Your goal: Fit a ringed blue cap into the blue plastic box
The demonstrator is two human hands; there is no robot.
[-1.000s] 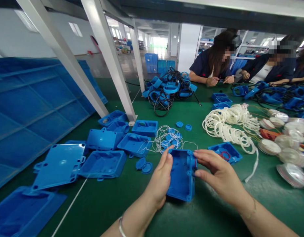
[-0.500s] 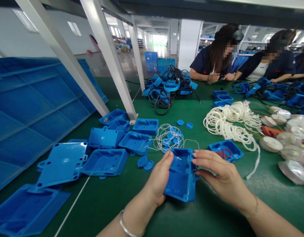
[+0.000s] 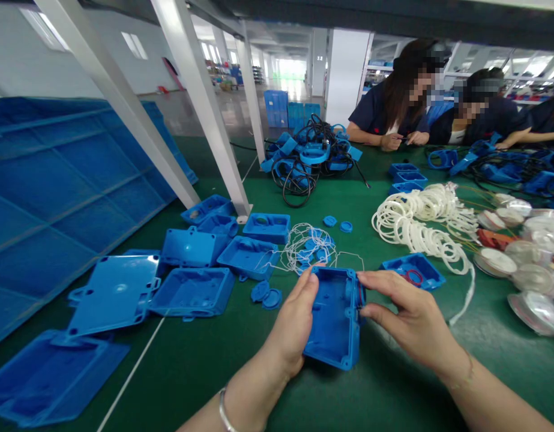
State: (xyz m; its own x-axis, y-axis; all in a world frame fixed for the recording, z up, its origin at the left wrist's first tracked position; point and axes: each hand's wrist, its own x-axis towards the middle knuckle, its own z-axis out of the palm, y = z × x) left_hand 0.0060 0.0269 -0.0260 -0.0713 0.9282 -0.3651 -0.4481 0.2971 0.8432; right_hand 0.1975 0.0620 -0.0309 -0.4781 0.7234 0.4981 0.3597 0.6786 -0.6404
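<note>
I hold a blue plastic box housing (image 3: 334,318) open side up, just above the green table (image 3: 177,366). My left hand (image 3: 292,324) grips its left wall. The fingertips of my right hand (image 3: 405,315) pinch the box's right wall, where a thin red ring shows at the edge. Close behind the box lie a tangle of thin white rings (image 3: 310,246) and a small blue tray with red rings (image 3: 412,273).
Several blue housings (image 3: 189,291) and flat lids (image 3: 114,294) lie to the left, beside a large blue crate (image 3: 65,192) and slanted white frame posts (image 3: 204,114). A heap of white rings (image 3: 421,225), clear bags (image 3: 524,264) and black cables (image 3: 304,162) lie farther off. Co-workers sit at the back right.
The box has tipped slightly and stays in both hands. My right fingers have shifted along its right wall, from reaching over the rim to pinching the edge. The view has moved a little.
</note>
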